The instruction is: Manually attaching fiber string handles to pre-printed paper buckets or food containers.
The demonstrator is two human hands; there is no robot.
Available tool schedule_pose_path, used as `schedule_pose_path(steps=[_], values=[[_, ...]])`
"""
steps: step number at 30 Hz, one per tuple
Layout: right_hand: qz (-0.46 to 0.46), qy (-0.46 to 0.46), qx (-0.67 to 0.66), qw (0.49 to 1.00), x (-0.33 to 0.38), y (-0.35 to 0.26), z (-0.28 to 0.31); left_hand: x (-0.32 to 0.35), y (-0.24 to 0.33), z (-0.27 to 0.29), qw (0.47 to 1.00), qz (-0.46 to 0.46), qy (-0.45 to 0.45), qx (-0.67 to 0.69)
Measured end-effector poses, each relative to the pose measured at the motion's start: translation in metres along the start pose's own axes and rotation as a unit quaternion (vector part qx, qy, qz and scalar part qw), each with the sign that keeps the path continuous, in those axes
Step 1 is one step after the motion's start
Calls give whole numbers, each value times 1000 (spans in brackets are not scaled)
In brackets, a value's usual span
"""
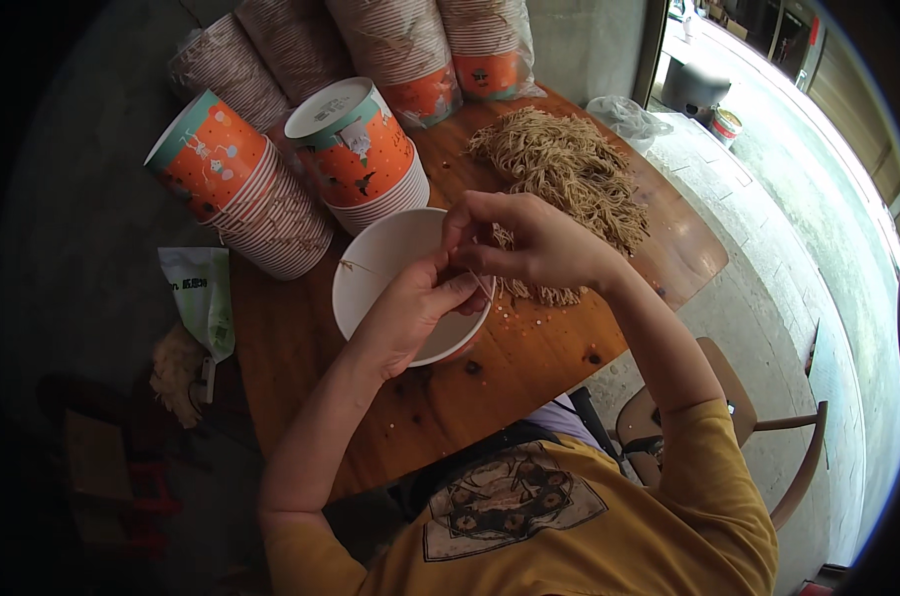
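Left grip (410, 313): over the tub (366, 263), thumb and finger pinching a thin strand (348, 264) near its right side.
Right grip (534, 233): reaching in over the tub's right rim, thumb and forefinger curled against the left fingertips; I cannot tell whether it pinches the strand too.
Strand: tan and fine, above the tub's opening, one end poking out left of the hands; the rest is mostly hidden by fingers.
Tub: white inside, round, mouth up, partly covered by both hands.
Tan heap (569, 174): behind and to the right of the tub, a thick tangle of strands, partly hidden by the right hand.
Crumbs (537, 322): pale specks scattered to the right of the tub.
Upright stack (361, 164): just behind the tub, orange and white cups nested upside down.
Leaning stack (241, 189): behind and left of the tub, the same kind, tilted leftward.
Wrapped stacks (395, 60): farther behind the tub, in clear plastic.
Surface (410, 427): brown knotted wood beneath the tub.
Bag (200, 298): white and green, left of the tub, by the surface's edge.
Shirt (609, 517): yellow, on the near side of the tub.
Chair (733, 368): wooden, well to the tub's right.
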State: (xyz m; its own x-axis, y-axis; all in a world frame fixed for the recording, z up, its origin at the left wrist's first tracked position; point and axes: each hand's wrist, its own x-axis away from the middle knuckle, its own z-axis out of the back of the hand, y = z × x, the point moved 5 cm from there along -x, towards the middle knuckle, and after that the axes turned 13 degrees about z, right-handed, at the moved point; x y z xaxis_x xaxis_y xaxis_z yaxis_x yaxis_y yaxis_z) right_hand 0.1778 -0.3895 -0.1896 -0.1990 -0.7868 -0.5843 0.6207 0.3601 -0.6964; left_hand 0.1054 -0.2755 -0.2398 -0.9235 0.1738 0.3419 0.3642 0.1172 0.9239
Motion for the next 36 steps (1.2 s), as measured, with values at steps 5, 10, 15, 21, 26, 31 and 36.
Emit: schedule_pose_path(steps=[5, 10, 15, 21, 26, 31, 36], values=[[-13, -9, 35, 999, -2, 14, -2, 2, 1, -2, 999, 29, -1, 28], [-16, 55, 80, 995, 9, 22, 4, -1, -4, -2, 996, 63, -28, 53], [41, 102, 191, 975, 20, 20, 4, -5, -5, -6, 995, 71, -34, 59], [-65, 148, 173, 972, 54, 5, -4, -8, -6, 0, 993, 58, -27, 95], [-64, 191, 187, 962, 66, 3, -17, -9, -1, -2, 994, 58, -32, 84], [-140, 205, 120, 961, 71, 15, -14, -11, -4, 0, 993, 52, -26, 98], [-182, 213, 75, 957, 78, 25, -13, -11, -5, -2, 993, 54, -11, 103]])
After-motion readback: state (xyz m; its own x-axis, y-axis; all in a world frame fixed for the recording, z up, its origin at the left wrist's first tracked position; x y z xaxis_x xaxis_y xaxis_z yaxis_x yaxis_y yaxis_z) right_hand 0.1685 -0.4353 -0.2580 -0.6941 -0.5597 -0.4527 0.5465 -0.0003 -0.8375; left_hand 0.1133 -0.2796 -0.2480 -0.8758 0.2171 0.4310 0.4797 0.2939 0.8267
